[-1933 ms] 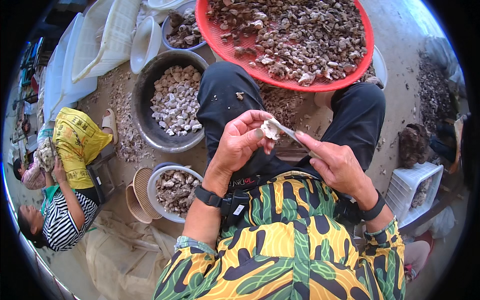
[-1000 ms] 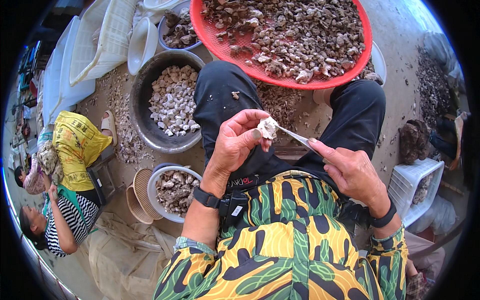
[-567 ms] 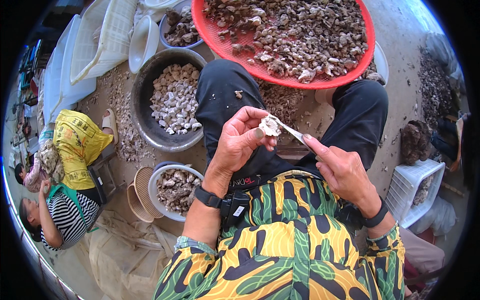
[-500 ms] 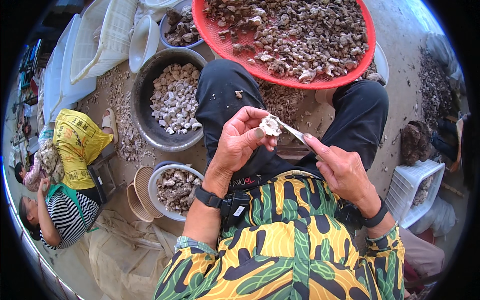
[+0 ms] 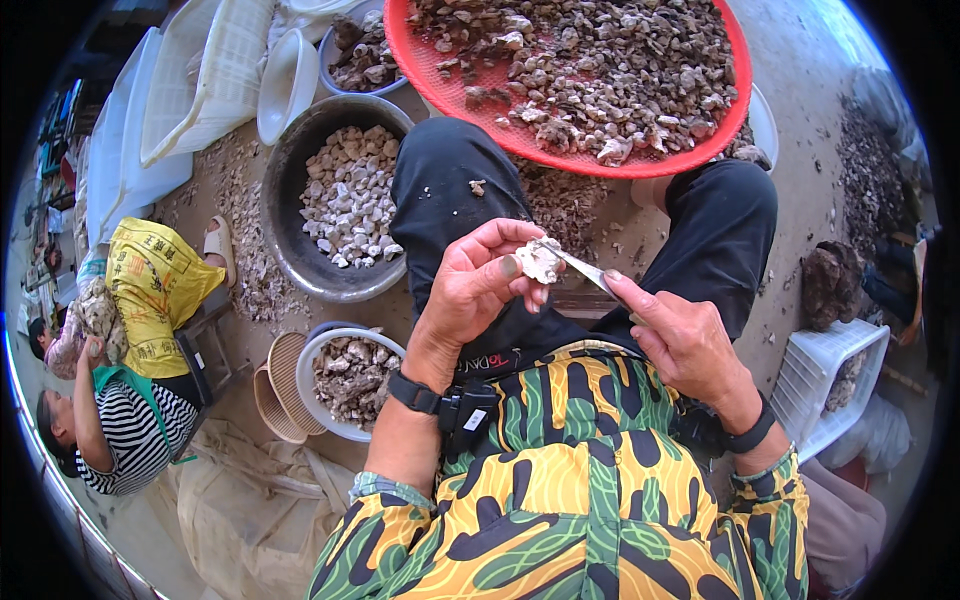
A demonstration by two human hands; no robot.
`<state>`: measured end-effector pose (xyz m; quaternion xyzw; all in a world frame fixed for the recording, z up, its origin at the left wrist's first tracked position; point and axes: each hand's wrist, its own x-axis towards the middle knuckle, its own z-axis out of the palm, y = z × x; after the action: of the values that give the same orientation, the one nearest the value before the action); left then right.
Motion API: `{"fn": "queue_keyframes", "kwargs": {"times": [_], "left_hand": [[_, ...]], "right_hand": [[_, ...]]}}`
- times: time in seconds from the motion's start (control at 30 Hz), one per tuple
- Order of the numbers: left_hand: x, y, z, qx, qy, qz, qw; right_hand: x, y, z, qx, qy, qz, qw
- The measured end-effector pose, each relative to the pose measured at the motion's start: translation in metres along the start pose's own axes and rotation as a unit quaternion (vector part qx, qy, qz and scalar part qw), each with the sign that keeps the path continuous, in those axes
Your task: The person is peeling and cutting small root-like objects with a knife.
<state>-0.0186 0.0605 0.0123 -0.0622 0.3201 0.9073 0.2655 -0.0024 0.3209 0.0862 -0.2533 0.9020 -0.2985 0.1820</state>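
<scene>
The round red plastic tray (image 5: 640, 165) of shells is cut off by the top edge. The thin metal blade's (image 5: 580, 268) handle is hidden inside the right hand (image 5: 685, 340). The pale shell's (image 5: 541, 260) underside is hidden by the left hand's (image 5: 472, 290) fingers.

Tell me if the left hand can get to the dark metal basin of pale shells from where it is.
Probably yes: the left hand holds a shell just above the knee, and the basin sits beside that knee with nothing between.
</scene>
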Motion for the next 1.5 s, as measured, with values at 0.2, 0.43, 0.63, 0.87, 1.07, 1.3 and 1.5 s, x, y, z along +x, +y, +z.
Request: {"fn": "queue_keyframes", "kwargs": {"times": [0.2, 0.43, 0.63, 0.87, 1.07, 1.3, 1.5], "left_hand": [[-0.002, 0.002, -0.003, -0.007, -0.016, -0.016, 1.0], [-0.001, 0.001, 0.001, 0.009, 0.004, -0.029, 1.0], [0.004, -0.004, 0.004, 0.037, 0.034, 0.0, 0.999], [0.003, -0.004, 0.002, 0.071, 0.029, 0.008, 0.997], [-0.001, 0.003, 0.007, 0.015, 0.04, -0.003, 0.999], [-0.018, 0.023, 0.01, 0.07, 0.075, 0.057, 0.993], [-0.054, 0.079, -0.018, 0.192, 0.342, 0.251, 0.885]], "right_hand": [[0.01, -0.006, 0.002, -0.01, -0.002, 0.003, 1.0], [0.012, 0.004, 0.003, -0.005, 0.029, -0.004, 1.0], [0.001, 0.002, -0.004, -0.046, -0.018, -0.026, 0.998], [-0.01, 0.015, -0.005, -0.082, 0.046, 0.04, 0.995], [-0.008, 0.015, -0.006, -0.02, 0.039, 0.034, 0.998], [-0.014, 0.019, -0.015, -0.008, 0.087, 0.05, 0.995], [-0.02, 0.039, -0.031, 0.011, 0.181, 0.079, 0.98]]}}
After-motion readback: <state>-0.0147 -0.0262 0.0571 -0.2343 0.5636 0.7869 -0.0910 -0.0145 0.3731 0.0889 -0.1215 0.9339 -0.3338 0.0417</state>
